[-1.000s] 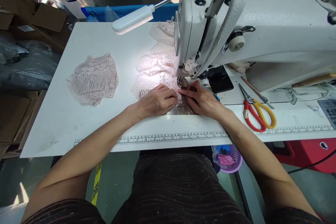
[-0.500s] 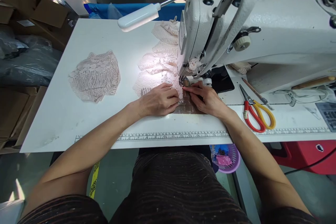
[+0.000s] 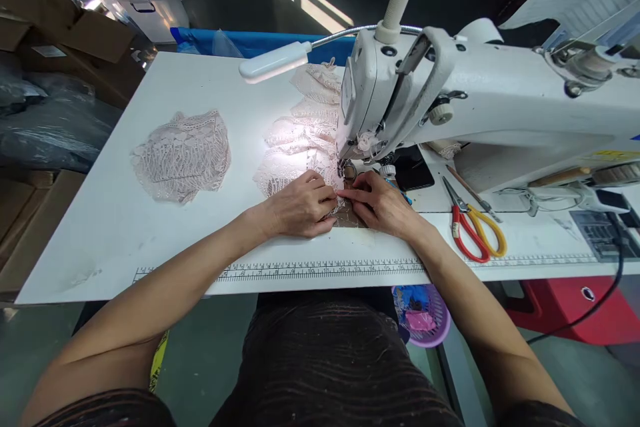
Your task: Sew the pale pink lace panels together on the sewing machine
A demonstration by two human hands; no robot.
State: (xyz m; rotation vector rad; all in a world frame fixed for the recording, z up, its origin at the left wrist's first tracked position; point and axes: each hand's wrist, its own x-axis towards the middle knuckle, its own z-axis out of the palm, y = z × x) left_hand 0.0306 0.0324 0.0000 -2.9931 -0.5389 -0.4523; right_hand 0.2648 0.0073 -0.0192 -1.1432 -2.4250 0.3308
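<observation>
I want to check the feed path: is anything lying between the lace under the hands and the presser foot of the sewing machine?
Nothing visible does. The left hand and right hand press the lace piece flat right before the presser foot. The scissors lie apart to the right.

A garment sewing workshop: an industrial sewing machine [image 3: 480, 107] with a gooseneck lamp [image 3: 273, 61] stands on a white desk [image 3: 125, 227] edged by a printed ruler [image 3: 320, 271], cardboard boxes [image 3: 75, 33] stacked upper left.
</observation>
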